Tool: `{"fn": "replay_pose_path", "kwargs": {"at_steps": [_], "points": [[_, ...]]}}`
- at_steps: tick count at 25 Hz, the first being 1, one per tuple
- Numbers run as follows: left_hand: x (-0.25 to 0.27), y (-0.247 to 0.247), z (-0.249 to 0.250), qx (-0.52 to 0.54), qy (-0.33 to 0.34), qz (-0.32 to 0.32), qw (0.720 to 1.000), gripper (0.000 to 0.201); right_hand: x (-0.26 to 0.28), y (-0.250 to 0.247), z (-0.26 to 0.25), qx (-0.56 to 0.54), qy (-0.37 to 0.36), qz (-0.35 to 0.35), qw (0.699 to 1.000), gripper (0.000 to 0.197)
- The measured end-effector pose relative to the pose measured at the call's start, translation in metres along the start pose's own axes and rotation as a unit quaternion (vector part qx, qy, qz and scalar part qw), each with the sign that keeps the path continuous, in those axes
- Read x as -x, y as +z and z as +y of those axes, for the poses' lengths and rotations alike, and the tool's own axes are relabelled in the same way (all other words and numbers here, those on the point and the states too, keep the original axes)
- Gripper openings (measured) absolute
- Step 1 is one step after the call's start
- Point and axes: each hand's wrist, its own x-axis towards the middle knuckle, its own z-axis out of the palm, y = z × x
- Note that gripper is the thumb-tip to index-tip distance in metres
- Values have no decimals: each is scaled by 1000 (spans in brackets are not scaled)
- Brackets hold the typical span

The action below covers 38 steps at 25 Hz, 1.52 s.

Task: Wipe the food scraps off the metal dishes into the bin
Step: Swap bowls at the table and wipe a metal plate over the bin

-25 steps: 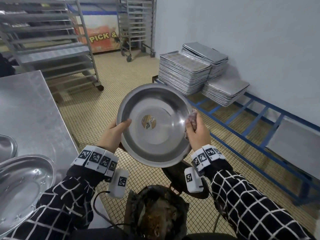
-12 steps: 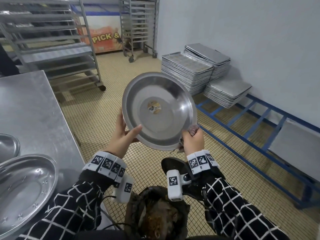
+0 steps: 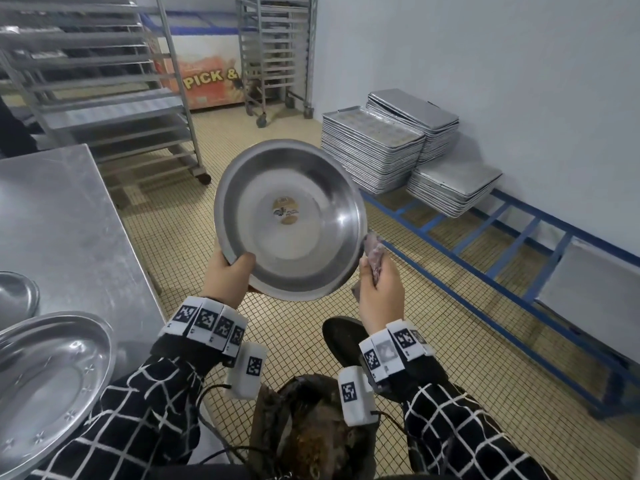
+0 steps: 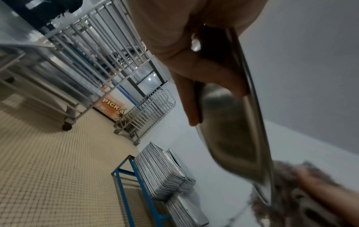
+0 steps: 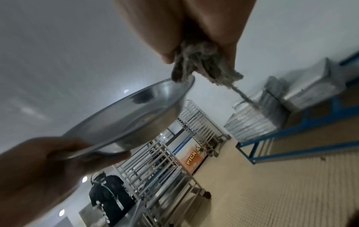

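Observation:
A round metal dish (image 3: pixel 291 220) with a small sticker in its middle is tilted up facing me, above the floor beyond the bin (image 3: pixel 311 431). My left hand (image 3: pixel 228 275) grips its lower left rim, thumb inside, fingers behind the dish (image 4: pixel 233 138). My right hand (image 3: pixel 379 289) holds a crumpled greyish rag (image 3: pixel 374 252) at the dish's lower right rim; the rag (image 5: pixel 196 64) touches the dish (image 5: pixel 136 113) at its edge. The bin, lined with a dark bag, holds brown food scraps directly below my wrists.
A steel table (image 3: pixel 62 223) stands at the left with two more metal dishes (image 3: pixel 48 382) at its near end. Stacked baking trays (image 3: pixel 374 147) sit on a low blue frame (image 3: pixel 485 265) along the right wall. Wheeled tray racks (image 3: pixel 104 81) stand behind.
The dish was turned and tipped up away from me; my left hand shifted from its left side to the lower left rim. The rag hand stayed at the right rim.

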Motion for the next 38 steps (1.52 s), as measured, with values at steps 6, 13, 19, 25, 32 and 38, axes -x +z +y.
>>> {"fn": "replay_pose_path", "kwargs": {"at_steps": [6, 13, 19, 25, 32, 38], "points": [[4, 8, 8, -53, 76, -17, 996, 8, 20, 20, -12, 117, -156, -223, 955, 45], [5, 7, 8, -35, 73, -31, 996, 12, 33, 23, 22, 388, -276, -263, 839, 67], [5, 8, 3, -70, 71, -37, 994, 11, 14, 9, 47, 450, -218, -223, 837, 80], [5, 15, 9, -41, 89, -21, 995, 15, 61, 37, 20, 238, -230, -220, 918, 58], [2, 11, 12, -10, 78, -23, 997, 11, 9, 0, 58, 375, -194, -145, 895, 68], [0, 9, -3, 16, -22, -49, 998, 9, -35, -20, 30, 179, -24, -72, 981, 60]]}}
